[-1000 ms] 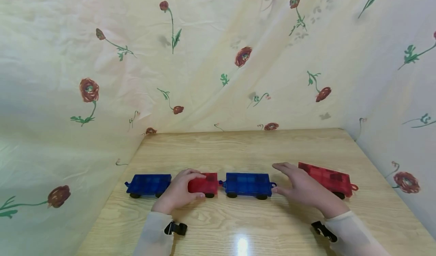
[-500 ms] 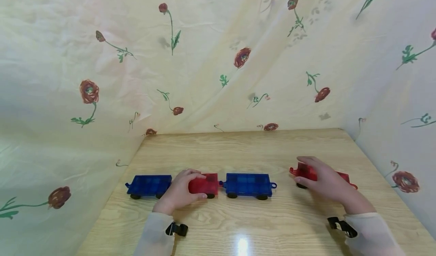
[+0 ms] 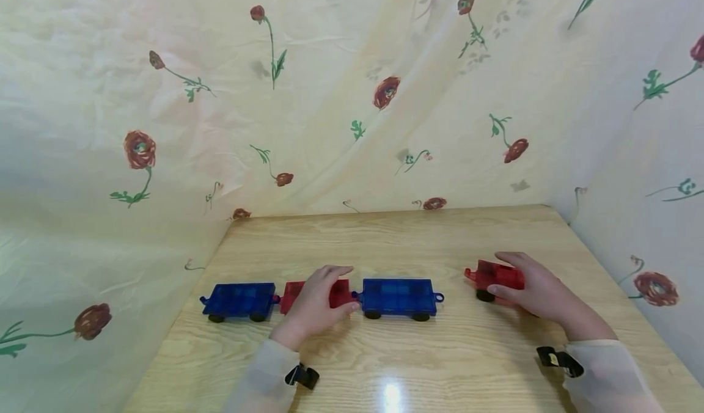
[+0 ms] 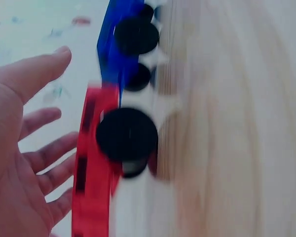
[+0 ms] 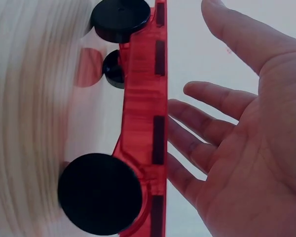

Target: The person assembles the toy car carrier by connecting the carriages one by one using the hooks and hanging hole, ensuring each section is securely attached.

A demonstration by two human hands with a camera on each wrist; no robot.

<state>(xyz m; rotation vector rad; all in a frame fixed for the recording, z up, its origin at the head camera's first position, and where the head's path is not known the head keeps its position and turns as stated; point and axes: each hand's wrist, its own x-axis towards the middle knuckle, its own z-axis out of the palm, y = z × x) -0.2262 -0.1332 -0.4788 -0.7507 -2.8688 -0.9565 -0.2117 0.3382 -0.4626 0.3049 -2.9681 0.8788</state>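
Three toy train cars stand coupled in a row on the wooden table: a blue car point(image 3: 239, 300) at the left, a red car point(image 3: 291, 292) in the middle, and another blue car point(image 3: 399, 296) at the right. My left hand point(image 3: 319, 303) hovers over the middle red car, hiding part of it; in the left wrist view its thumb is spread and its fingers lie behind the red car's side point(image 4: 91, 187). Apart to the right stands a second red car point(image 3: 497, 277). My right hand point(image 3: 541, 288) is over it, with thumb spread away from the car's side point(image 5: 145, 98) and fingers beyond it.
The wooden table point(image 3: 396, 242) reaches back to a flower-patterned cloth point(image 3: 324, 95), which also hangs at the left and right. A gap of bare tabletop lies between the right blue car's ring and the separate red car's hook.
My right hand has moved right, from near the blue car's ring to over the separate red car. My left hand has loosened from the middle red car and shifted right.
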